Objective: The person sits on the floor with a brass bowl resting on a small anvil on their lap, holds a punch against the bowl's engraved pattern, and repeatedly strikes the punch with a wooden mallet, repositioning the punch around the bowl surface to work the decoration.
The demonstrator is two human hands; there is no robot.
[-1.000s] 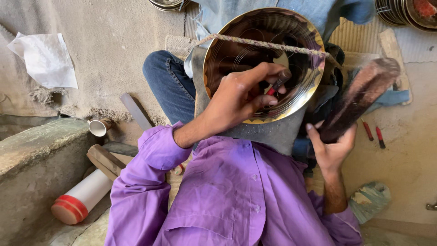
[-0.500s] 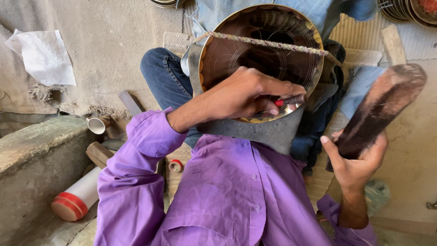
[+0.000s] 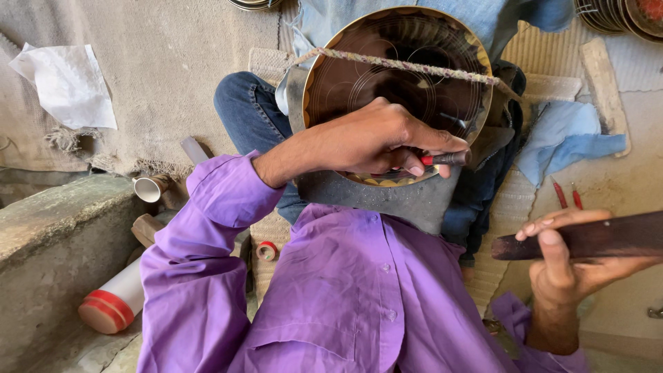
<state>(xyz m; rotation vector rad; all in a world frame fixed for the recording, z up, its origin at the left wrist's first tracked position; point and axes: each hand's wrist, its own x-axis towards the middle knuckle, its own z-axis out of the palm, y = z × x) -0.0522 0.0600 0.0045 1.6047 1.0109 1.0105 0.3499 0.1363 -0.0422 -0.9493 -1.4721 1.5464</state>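
Note:
A round dark metal plate point(image 3: 387, 76) with a brass rim and engraved circles rests on a grey block point(image 3: 387, 200) in my lap. A braided cord point(image 3: 414, 67) runs across its face. My left hand point(image 3: 376, 138) lies on the plate's lower edge, closed around a small tool with a red grip point(image 3: 445, 158) whose tip points right. Off to the right, my right hand point(image 3: 566, 266) holds a dark wooden stick point(image 3: 601, 238) level, away from the plate.
A stone ledge point(image 3: 48, 242) sits at the left, with a white and red cylinder point(image 3: 110, 304) below it. White paper point(image 3: 65, 83) lies on the mat. A blue cloth point(image 3: 563, 138), two red-handled tools point(image 3: 566, 195) and stacked plates point(image 3: 621, 17) are at the right.
My right hand has lowered the wooden stick from a raised slant to level, farther right. My left hand has shifted along the plate's lower rim with the red tool.

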